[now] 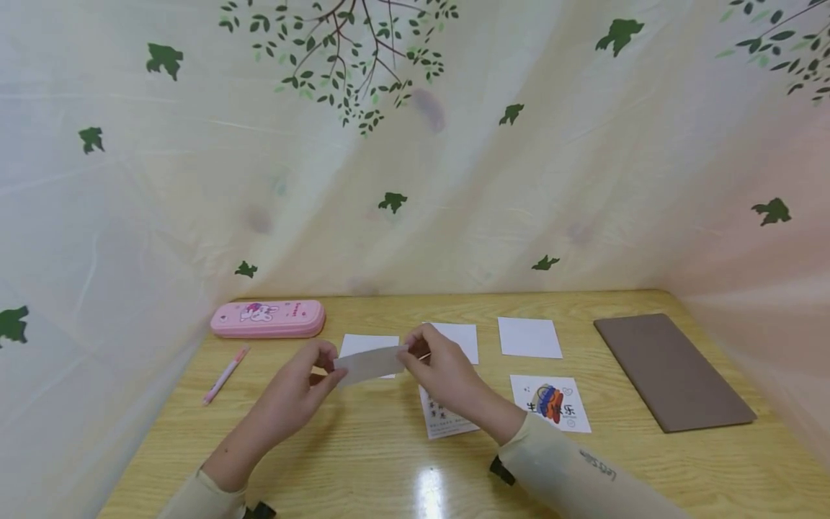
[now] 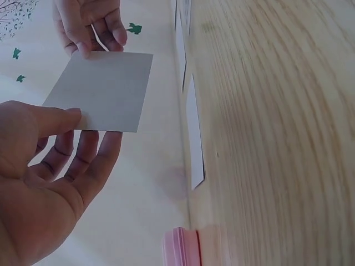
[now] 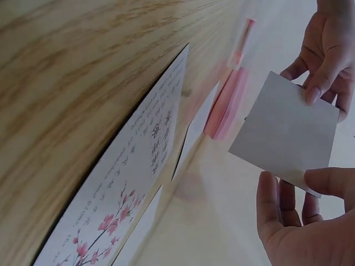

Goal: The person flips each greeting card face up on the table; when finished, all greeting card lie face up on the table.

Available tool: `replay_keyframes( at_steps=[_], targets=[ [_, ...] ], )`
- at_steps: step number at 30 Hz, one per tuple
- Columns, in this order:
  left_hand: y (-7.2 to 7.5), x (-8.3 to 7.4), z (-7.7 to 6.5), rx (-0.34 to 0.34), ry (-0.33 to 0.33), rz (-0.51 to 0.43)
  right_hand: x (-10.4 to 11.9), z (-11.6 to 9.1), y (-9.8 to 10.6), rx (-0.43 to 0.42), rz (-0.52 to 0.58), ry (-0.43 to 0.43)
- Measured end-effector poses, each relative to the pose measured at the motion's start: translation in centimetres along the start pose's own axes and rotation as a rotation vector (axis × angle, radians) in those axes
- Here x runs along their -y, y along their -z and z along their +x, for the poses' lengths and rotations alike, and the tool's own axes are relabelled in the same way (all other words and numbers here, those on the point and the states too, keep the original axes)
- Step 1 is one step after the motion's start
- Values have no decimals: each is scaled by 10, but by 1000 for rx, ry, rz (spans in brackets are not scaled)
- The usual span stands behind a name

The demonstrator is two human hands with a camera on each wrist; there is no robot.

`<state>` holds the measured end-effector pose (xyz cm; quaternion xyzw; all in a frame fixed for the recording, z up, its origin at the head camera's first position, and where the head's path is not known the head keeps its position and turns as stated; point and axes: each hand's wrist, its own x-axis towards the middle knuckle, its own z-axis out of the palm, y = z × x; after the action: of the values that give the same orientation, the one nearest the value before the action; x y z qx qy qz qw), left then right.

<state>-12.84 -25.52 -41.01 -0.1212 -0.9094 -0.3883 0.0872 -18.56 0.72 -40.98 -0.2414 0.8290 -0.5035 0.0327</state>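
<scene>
Between the two hands a plain square card (image 1: 371, 365) is held up above the table, its blank greyish face showing in both wrist views. My left hand (image 1: 293, 393) pinches its left edge between thumb and fingers. At the opposite edge, my right hand (image 1: 450, 369) pinches it the same way. Under the right hand lies a card with printed characters (image 1: 446, 424), partly covered in the head view; pink blossoms on it show in the right wrist view. Behind the held card, a blank white card (image 1: 369, 343) lies on the table.
Two more white cards, one at centre (image 1: 462, 339) and one further right (image 1: 529, 337), lie behind a colourful printed card (image 1: 550, 404). A brown flat board or folder (image 1: 674, 371) lies far right. At left are a pink pencil case (image 1: 268, 319) and a pink pen (image 1: 225, 375). A patterned curtain (image 1: 454, 180) hangs behind.
</scene>
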Motion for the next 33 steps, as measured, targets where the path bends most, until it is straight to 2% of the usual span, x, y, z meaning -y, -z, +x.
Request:
replay_keyframes(
  at_steps=[8, 11, 15, 18, 24, 28, 33],
  targets=[
    [-5, 0, -1, -13, -78, 41, -3, 0, 2, -21, -10, -14],
    [-6, 1, -2, -43, -143, 67, -5, 1, 3, -26, -1, -10],
    [-8, 2, -2, -101, -261, 114, -9, 2, 5, -27, 17, -8],
    [-9, 3, -1, -140, -337, 155, -11, 2, 7, -18, 28, -42],
    [-10, 4, -1, -197, -402, 244, -12, 1, 10, 3, 28, -107],
    [-8, 4, 0, -227, -442, 286, -16, 3, 10, 26, 107, -139],
    [-6, 1, 1, -280, -556, 334, -20, 5, 9, 97, 294, -191]
  ],
)
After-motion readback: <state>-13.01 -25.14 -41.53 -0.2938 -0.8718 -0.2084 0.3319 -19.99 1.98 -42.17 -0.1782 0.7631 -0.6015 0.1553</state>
